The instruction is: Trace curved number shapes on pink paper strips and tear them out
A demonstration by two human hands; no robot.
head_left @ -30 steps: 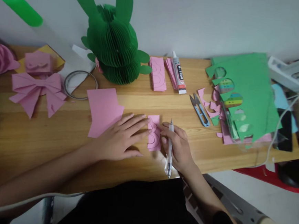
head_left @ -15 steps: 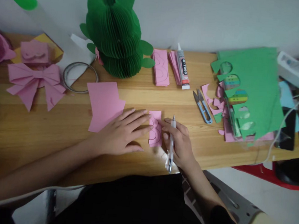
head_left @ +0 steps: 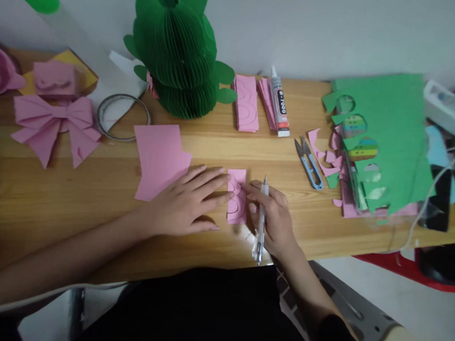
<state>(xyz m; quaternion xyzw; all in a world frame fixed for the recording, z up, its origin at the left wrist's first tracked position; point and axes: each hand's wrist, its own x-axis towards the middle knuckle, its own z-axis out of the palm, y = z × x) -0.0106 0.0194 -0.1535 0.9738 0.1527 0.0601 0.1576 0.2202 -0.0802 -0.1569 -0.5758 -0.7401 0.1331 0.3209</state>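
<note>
A small pink paper strip (head_left: pixel 237 203) with a curved outline drawn on it lies on the wooden table between my hands. My left hand (head_left: pixel 188 201) rests flat with fingers spread, its fingertips on the strip's left edge. Partly under that hand is a larger pink paper sheet (head_left: pixel 159 157). My right hand (head_left: pixel 273 216) is closed around a clear pen (head_left: pixel 262 220), whose tip points away from me, off the paper. The fingers of this hand are at the strip's right edge.
Beyond the strip stand a green paper honeycomb figure (head_left: pixel 173 56), stacked pink strips (head_left: pixel 246 103) and a glue tube (head_left: pixel 280 103). To the right lie thread snips (head_left: pixel 310 164), pink scraps and green sheets (head_left: pixel 399 142). A tape roll (head_left: pixel 102 116) and pink paper bow (head_left: pixel 58 120) are left.
The view has shifted very slightly. Both hands, the pen and the pink strip keep the same positions relative to one another.
</note>
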